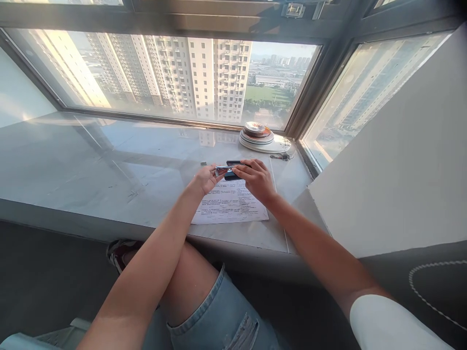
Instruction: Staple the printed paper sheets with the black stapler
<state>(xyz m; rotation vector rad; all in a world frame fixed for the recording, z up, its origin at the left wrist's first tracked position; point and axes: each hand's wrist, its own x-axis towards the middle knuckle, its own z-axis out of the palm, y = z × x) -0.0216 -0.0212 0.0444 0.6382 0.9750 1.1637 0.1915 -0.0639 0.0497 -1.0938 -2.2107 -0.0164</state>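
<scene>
Over the printed paper (229, 206), a stapler (233, 176) with black and blue parts is held up, its arms spread apart. My right hand (257, 179) is closed around its right end. On the other side, the fingers of my left hand (207, 180) pinch the silver metal part at the stapler's left end; whether staples sit in there is too small to tell. A small dark grey piece (203, 164), perhaps a strip of staples, lies on the sill just behind my left hand.
A stack of plates and round dishes (257, 138) stands by the window corner. Keys on a ring (282, 157) lie in front of it. The marble sill (91, 170) ends at a front edge above my legs. A slanted white wall (394, 146) bounds the right side.
</scene>
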